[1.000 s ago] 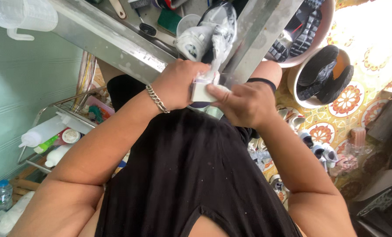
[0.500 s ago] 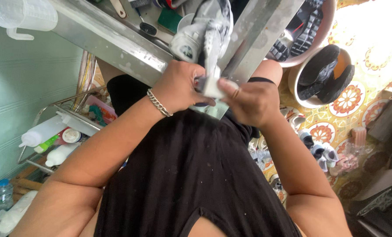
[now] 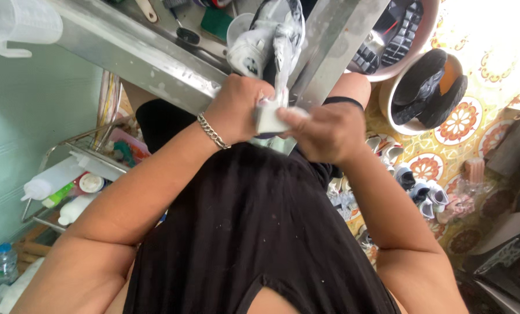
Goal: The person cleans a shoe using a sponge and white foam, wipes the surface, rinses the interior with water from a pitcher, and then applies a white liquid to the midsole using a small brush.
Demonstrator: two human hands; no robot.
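Note:
A white sneaker (image 3: 253,49), wet and foamy, sticks up over the rim of a metal sink (image 3: 155,67). My left hand (image 3: 237,107), with a chain bracelet on its wrist, is closed around the sneaker's lower end. My right hand (image 3: 324,134) pinches a small white cleaning block (image 3: 269,120) and presses it against the shoe right beside my left hand. The part of the shoe inside my left hand is hidden. My black shirt fills the lower middle of the view.
Two round basins (image 3: 388,110) with dark shoes stand on the patterned floor at the right. Small shoes (image 3: 420,189) lie below them. A wire rack with squeeze bottles (image 3: 56,180) is at the left. A clear jug (image 3: 15,20) hangs top left, and a green sponge (image 3: 216,20) lies in the sink.
My right hand slid the white block up along the shoe and back down beside my left hand. The sneaker shifted slightly. The view drifted a little.

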